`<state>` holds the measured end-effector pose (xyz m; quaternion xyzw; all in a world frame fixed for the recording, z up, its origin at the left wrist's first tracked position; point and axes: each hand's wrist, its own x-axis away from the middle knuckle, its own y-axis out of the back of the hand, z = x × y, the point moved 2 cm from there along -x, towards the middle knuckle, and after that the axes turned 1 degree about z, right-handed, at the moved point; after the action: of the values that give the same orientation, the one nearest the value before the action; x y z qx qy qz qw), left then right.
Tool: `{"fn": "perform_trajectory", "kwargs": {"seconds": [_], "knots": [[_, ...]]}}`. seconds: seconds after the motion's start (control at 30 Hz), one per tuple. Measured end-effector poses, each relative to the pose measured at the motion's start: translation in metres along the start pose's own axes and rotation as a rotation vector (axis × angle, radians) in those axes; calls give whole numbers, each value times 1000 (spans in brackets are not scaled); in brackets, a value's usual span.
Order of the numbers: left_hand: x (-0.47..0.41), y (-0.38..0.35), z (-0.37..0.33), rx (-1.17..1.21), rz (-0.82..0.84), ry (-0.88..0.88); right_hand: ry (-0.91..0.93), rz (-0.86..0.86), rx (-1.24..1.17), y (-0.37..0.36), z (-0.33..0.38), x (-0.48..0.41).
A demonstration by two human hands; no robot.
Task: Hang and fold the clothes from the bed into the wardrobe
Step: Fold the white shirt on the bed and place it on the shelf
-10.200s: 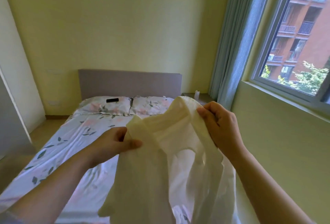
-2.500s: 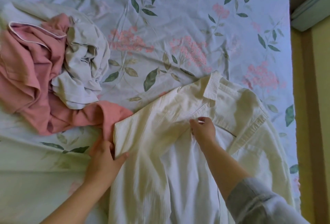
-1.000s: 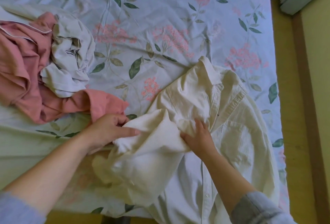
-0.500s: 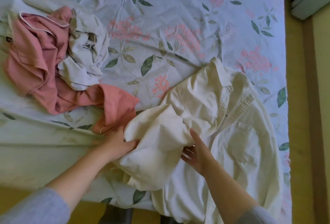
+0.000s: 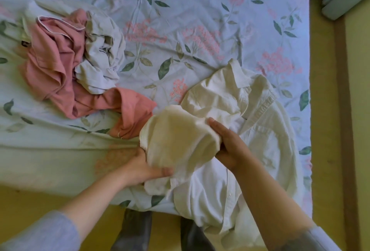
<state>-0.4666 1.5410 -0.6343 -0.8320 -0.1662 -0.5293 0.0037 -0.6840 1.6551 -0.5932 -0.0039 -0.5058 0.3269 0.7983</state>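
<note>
Both forearms reach in from the lower edge, grey cuffs pushed up, and meet over the near right part of the bed [image 5: 60, 160]. The left hand [image 5: 144, 167] lies low at the mattress edge with its thumb laid across the cloth and its fingers hidden beneath the fold, so its grip is closed on the bunched sleeve [image 5: 176, 140]. The right hand [image 5: 230, 146] stands on its edge against the other side of that bundle, fingers straight and pressed to the fabric. Its grip is open, pushing rather than pinching.

The cream shirt [image 5: 264, 142] lies front up on the bed's right side, its hem hanging over the near edge. It has a button placket down the middle, a chest pocket and a collar [image 5: 238, 76] pointing toward the far side. The sleeve is doubled over the shirt's left half in a puffed, yellowish mound between the two hands.

Left of it, well apart, a pink garment [image 5: 54, 56] with white piping lies crumpled, one end trailing to just beside the sleeve. A pale grey garment [image 5: 102, 50] is heaped on top of it.

The sheet [image 5: 200, 10] is pale blue with pink blossoms and green leaves — wrinkled throughout. Yellow floor [image 5: 324, 110] runs along the right side, and two dark feet [image 5: 132, 230] show below the bed's edge.
</note>
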Motion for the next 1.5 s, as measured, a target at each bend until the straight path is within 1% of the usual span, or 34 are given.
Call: {"fn": "perform_trajectory", "kwargs": {"seconds": [0.03, 0.13, 0.17, 0.23, 0.27, 0.3, 0.4, 0.43, 0.47, 0.5, 0.57, 0.6, 0.7, 0.77, 0.8, 0.83, 0.87, 0.9, 0.93, 1.0, 1.03, 1.1, 1.17, 1.23, 1.3, 1.43, 1.5], "knots": [[2, -7, 1, 22, -41, 2, -2, 0, -20, -6, 6, 3], [5, -16, 0, 119, -199, -63, -1, 7, -31, -23, 20, 12], [7, -16, -3, 162, -265, -53, 7, 19, -35, -28, 24, 14], [14, -14, -7, 218, -387, -22, 23, 72, -61, -39, 31, 17], [17, -12, -10, 232, -394, -41, 30, 100, -73, -46, 34, 18], [22, -10, -13, 254, -349, -78, 35, 118, -86, -53, 36, 19], [40, 17, -16, 305, -99, -165, 57, 132, -91, -81, 45, 19], [47, 35, -15, 311, -72, -185, 73, 131, -84, -92, 50, 17], [53, 55, -14, 350, -82, -209, 90, 137, -87, -105, 56, 14], [57, 78, -12, 438, -115, -212, 104, 150, -87, -119, 63, 8], [65, 120, -8, 619, -262, -199, 126, 185, -42, -157, 75, -4], [68, 141, -8, 622, -380, -214, 131, 214, -5, -180, 79, -10], [67, 204, -13, 465, -796, -255, 148, 331, 93, -248, 80, -34], [66, 244, -16, 348, -1049, -202, 179, 342, 245, -275, 73, -50], [65, 259, -17, 255, -1145, -184, 187, 321, 315, -281, 68, -56], [62, 267, -15, 147, -1197, -203, 184, 294, 353, -282, 61, -61], [59, 268, -15, 45, -1207, -270, 180, 255, 359, -276, 53, -65], [54, 261, -12, -31, -1189, -360, 182, 204, 359, -265, 44, -68], [50, 249, -8, -55, -1147, -441, 196, 137, 374, -250, 36, -71], [40, 216, 3, -4, -995, -502, 243, -34, 462, -211, 20, -73], [34, 198, 10, 27, -900, -494, 258, -125, 515, -190, 12, -72], [20, 159, 24, 51, -689, -415, 240, -282, 623, -145, -4, -69], [3, 121, 41, 57, -508, -306, 175, -368, 725, -102, -24, -62], [-9, 89, 59, 53, -388, -210, 115, -392, 799, -67, -45, -53], [-22, 66, 73, 52, -317, -132, 80, -392, 850, -43, -66, -45], [-40, 38, 83, 260, -221, -108, 45, -379, 937, -11, -96, -40], [-48, 33, 83, 320, -228, -78, 58, -333, 932, -4, -106, -41]]}}
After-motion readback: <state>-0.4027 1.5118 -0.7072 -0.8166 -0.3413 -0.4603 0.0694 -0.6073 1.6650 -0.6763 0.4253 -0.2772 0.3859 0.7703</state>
